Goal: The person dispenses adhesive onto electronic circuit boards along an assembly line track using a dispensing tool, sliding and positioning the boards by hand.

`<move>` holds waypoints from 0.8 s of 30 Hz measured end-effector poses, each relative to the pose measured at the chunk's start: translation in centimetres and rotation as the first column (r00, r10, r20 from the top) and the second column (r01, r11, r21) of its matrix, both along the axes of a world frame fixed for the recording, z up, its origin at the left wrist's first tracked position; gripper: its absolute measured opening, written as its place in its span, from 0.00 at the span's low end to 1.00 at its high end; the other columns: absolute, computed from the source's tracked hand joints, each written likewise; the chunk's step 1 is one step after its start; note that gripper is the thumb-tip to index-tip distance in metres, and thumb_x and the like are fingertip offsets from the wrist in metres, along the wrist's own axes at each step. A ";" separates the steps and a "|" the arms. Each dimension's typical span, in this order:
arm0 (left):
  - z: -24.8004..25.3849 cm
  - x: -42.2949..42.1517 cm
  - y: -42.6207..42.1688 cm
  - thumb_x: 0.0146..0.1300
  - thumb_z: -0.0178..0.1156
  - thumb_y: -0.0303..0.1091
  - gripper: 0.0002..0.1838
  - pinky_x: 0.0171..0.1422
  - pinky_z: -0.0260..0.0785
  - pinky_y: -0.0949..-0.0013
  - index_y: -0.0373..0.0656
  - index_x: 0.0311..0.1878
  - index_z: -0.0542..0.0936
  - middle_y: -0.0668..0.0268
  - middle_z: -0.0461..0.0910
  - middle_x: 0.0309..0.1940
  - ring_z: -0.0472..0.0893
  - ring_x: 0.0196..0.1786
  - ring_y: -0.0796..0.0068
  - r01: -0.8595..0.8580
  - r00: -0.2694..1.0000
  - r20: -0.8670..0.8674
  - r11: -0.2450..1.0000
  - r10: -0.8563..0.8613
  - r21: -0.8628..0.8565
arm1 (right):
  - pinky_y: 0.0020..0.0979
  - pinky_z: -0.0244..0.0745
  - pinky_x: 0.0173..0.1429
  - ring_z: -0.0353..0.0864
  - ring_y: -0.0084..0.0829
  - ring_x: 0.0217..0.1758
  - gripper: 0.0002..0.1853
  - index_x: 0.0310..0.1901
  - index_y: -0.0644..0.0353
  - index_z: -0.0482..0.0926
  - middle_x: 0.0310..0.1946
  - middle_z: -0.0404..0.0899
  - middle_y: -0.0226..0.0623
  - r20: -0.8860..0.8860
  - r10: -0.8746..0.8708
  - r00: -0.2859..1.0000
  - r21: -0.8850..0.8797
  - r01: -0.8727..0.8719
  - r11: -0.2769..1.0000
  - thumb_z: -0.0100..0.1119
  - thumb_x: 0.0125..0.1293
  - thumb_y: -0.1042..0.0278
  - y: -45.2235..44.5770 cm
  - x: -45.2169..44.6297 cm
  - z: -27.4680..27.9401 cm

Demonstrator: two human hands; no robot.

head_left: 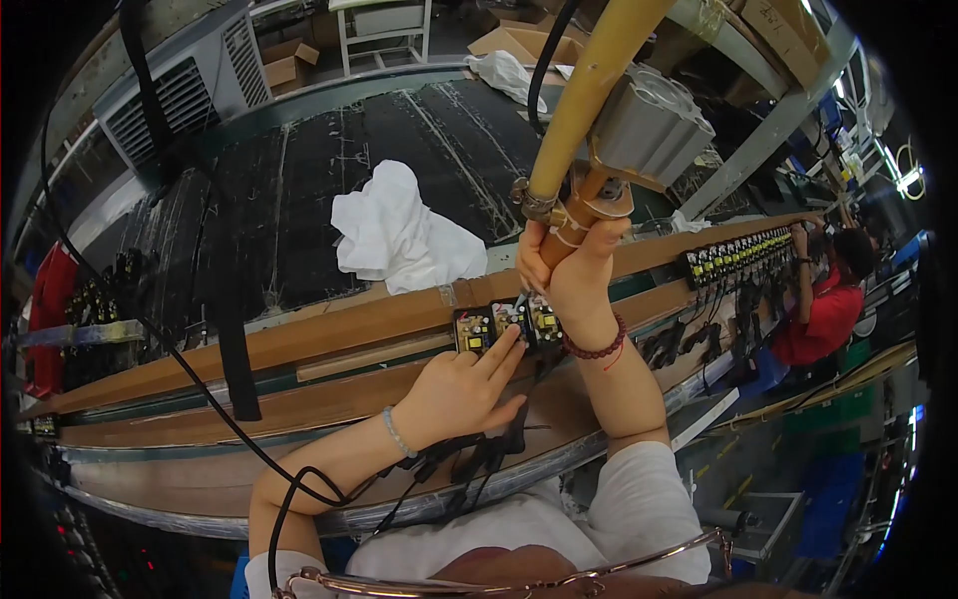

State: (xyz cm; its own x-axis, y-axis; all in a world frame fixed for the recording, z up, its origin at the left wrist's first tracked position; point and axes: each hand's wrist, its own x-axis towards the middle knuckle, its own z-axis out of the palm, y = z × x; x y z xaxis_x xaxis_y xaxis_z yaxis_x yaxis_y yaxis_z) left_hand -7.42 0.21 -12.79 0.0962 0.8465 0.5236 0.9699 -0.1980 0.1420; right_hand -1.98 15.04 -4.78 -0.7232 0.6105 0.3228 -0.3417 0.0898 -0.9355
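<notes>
My right hand [581, 285] is wrapped round an orange-brown dispensing nozzle [569, 232] at the lower end of a thick yellow hose [599, 85]. Its thin tip points down at a short row of small circuit boards in black cases [473, 330]. Two fingers of my left hand [454, 395] are stretched out onto the middle board, thumb apart, with nothing gripped. Yellow and light parts show on the boards; my right hand partly covers the rightmost one. Black cables [489, 454] hang from the cases toward me.
A grey metal cylinder [654, 125] hangs beside the hose. Behind the wooden rail [349, 339], a white cloth [399, 230] lies on a black belt [289, 190]. More boards [738, 258] line the right, near a person in a red shirt [823, 314]. A black cable crosses the left side.
</notes>
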 end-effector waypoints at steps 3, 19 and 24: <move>0.0 0.1 0.0 0.53 0.60 0.48 0.28 0.29 0.69 0.72 0.38 0.52 0.76 0.53 0.71 0.58 0.72 0.20 0.73 -0.002 1.000 -0.006 1.000 0.002 0.000 | 0.21 0.53 0.16 0.56 0.19 0.10 0.47 0.30 0.58 0.67 0.09 0.58 0.25 0.002 0.017 1.000 -0.014 -0.017 1.000 0.26 0.44 0.12 0.4 0.1 0.0; -0.3 -0.6 -1.8 0.50 0.63 0.43 0.22 0.29 0.70 0.73 0.38 0.46 0.79 0.53 0.76 0.51 0.76 0.22 0.72 -0.142 0.989 0.069 0.949 0.127 0.283 | 0.21 0.54 0.15 0.55 0.18 0.09 0.52 0.37 0.66 0.69 0.09 0.59 0.24 0.031 0.007 0.999 0.067 -0.009 0.998 0.26 0.44 0.12 0.9 0.4 0.8; -0.6 -1.0 -2.2 0.50 0.63 0.43 0.23 0.28 0.70 0.72 0.36 0.45 0.78 0.50 0.77 0.48 0.77 0.21 0.71 -0.039 0.999 0.042 0.990 0.034 0.139 | 0.21 0.55 0.15 0.56 0.18 0.09 0.54 0.38 0.68 0.69 0.08 0.59 0.24 0.042 0.062 0.997 0.109 -0.066 0.992 0.25 0.43 0.12 0.7 0.8 1.8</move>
State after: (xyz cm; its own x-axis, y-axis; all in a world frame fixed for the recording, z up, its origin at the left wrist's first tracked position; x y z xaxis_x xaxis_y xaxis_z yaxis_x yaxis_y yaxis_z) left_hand -8.40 -1.97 -13.42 0.0433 0.7674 0.6397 0.9709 -0.1832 0.1540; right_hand -1.14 15.73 -2.95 -0.7730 0.5247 0.3566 -0.3138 0.1723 -0.9337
